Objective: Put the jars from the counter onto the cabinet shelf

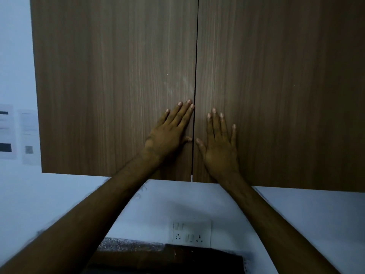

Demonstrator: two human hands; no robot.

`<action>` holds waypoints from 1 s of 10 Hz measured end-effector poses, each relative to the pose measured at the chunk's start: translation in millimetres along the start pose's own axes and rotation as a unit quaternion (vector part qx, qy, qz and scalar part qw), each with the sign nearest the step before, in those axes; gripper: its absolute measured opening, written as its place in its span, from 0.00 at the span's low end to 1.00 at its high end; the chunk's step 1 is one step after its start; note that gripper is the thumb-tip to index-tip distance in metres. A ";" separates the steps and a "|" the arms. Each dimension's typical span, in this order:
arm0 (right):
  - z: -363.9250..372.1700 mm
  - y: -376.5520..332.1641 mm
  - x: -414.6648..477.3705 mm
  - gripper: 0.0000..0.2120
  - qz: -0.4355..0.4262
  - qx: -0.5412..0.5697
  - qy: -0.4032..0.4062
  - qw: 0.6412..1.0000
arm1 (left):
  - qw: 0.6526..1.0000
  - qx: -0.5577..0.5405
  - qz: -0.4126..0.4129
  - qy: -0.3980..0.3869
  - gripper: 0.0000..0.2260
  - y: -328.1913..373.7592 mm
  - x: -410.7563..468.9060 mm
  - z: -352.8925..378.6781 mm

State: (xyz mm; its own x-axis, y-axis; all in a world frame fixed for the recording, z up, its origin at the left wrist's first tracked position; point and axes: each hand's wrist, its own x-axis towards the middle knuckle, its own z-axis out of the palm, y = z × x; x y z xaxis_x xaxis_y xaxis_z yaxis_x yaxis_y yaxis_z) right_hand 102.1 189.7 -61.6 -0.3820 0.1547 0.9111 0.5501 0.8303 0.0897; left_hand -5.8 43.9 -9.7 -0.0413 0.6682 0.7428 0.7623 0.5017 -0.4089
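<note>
we see both our hands spread flat against the wall cabinet (pixel 118 86), palms on the wood and fingers pointing up. the left hand (pixel 169 131) lies on the left door (pixel 110 76), fingers angled up and toward the middle, its fingertips right at the dark seam (pixel 195 76) between the doors. the right hand (pixel 220 143) lies on the right door (pixel 286 86), just beside the seam, fingers fanned and pointing nearly straight up, thumb reaching toward the seam. both hands are open and grip nothing.

the two doors stand tall, their long axis upright, wood grain running top to bottom. they meet closed at the seam, so the shelf and whatever the cabinet contains are hidden from us.

we see no jars anywhere in view, so we cannot tell where they are. below the cabinet, a pale wall carries a white socket plate (pixel 191 233). under it sits a dark counter edge (pixel 167 256), blurred, with nothing we can make out on it. papers (pixel 29 135) hang on the wall at the left.
</note>
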 end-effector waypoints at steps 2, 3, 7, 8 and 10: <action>-13.1 -3.3 0.9 0.37 0.014 0.004 -0.051 0.999 | 0.999 -0.016 -0.023 -0.017 0.37 5.9 -15.6 4.1; -17.1 -4.6 1.9 0.38 0.018 0.005 -0.070 0.997 | 0.999 -0.022 -0.032 -0.023 0.38 5.9 -16.8 5.6; -55.1 -11.1 -0.5 0.40 0.013 0.031 -0.085 0.996 | 0.990 -0.133 -0.028 0.018 0.33 14.3 -35.1 -11.7; -76.9 -11.5 -6.0 0.39 0.028 0.056 -0.065 0.996 | 0.989 -0.143 -0.031 0.017 0.33 10.0 -42.1 -22.0; -137.2 -8.7 -17.6 0.36 0.050 0.125 0.028 0.990 | 0.990 -0.132 -0.037 0.031 0.33 1.0 -46.4 -39.9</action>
